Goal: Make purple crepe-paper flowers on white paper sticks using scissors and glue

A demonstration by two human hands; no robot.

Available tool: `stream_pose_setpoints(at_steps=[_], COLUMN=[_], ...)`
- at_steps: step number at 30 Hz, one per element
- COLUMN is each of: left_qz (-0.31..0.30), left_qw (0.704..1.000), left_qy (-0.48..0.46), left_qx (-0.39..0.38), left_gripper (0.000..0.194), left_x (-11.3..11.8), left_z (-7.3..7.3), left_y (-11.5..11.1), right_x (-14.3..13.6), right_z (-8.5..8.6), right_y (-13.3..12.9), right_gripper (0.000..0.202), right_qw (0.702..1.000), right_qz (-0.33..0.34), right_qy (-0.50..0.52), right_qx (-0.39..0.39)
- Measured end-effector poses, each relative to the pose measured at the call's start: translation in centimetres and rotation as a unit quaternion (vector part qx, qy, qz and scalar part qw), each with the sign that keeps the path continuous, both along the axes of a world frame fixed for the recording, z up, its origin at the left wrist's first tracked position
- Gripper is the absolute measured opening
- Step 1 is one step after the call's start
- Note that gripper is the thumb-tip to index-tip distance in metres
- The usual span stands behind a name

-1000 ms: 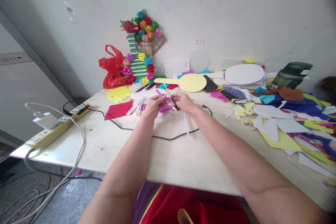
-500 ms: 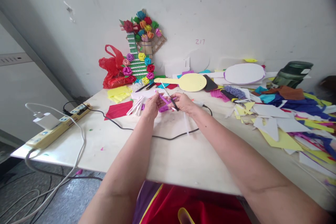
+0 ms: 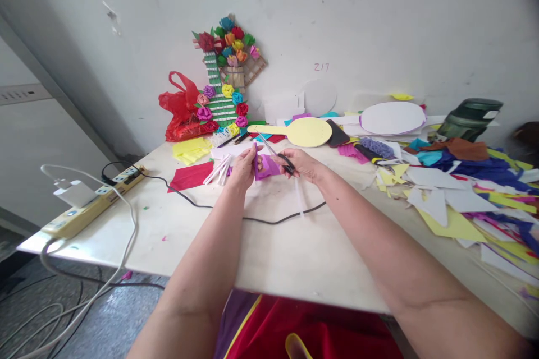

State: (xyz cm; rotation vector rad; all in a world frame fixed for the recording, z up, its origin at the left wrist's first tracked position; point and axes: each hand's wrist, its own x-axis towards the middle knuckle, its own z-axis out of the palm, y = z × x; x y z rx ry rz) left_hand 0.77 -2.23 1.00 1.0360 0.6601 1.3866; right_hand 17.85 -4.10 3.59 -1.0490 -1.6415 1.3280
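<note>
My left hand (image 3: 243,167) pinches a narrow purple paper strip (image 3: 256,164), held upright between the fingertips. In my right hand (image 3: 304,165) is a pair of scissors (image 3: 273,151) with dark handles, its blades pointing up and to the left, just right of the strip. A wider piece of purple crepe paper (image 3: 272,167) lies under and between the hands. Just left of my left hand rests a small bundle of white paper sticks (image 3: 219,169). A translucent glue stick (image 3: 299,197) lies below my right hand.
A black cable (image 3: 269,221) crosses the table from the power strip (image 3: 99,202) at left. Red crepe paper (image 3: 191,176) and a yellow paddle shape (image 3: 309,132) lie around the hands. Paper scraps (image 3: 455,199) cover the right side. Paper-flower decorations (image 3: 223,106) lean on the wall.
The purple strip has turned from slanting to upright in my left hand. My right hand has moved slightly right, and the scissors' handles have shifted with it.
</note>
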Motion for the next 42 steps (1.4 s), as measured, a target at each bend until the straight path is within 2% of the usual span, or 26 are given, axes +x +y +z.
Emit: stream_pose_setpoints(at_steps=[7, 16, 24, 30, 42], left_qz=[-0.032, -0.059, -0.080, -0.083, -0.079], left_qw=[0.999, 0.992, 0.986, 0.980, 0.978], left_qy=[0.040, 0.104, 0.142, 0.173, 0.186], left_qx=[-0.002, 0.030, 0.024, 0.055, 0.059], left_gripper=[0.033, 0.036, 0.031, 0.032, 0.033], left_x=[0.2, 0.2, 0.2, 0.0, 0.1], left_z=[0.7, 0.4, -0.2, -0.5, -0.5], left_y=[-1.0, -0.8, -0.5, -0.3, -0.3], right_x=[0.9, 1.7, 2.0, 2.1, 2.2], right_z=[0.8, 1.3, 1.6, 1.6, 1.1], right_y=[-0.1, -0.2, -0.3, -0.3, 0.1], right_gripper=[0.036, 0.029, 0.034, 0.035, 0.033], right_qw=[0.998, 0.992, 0.990, 0.989, 0.988], right_qz=[0.003, 0.015, 0.033, 0.037, 0.037], right_qy=[-0.068, -0.123, -0.136, -0.144, -0.149], right_qx=[0.006, 0.007, -0.003, -0.001, 0.011])
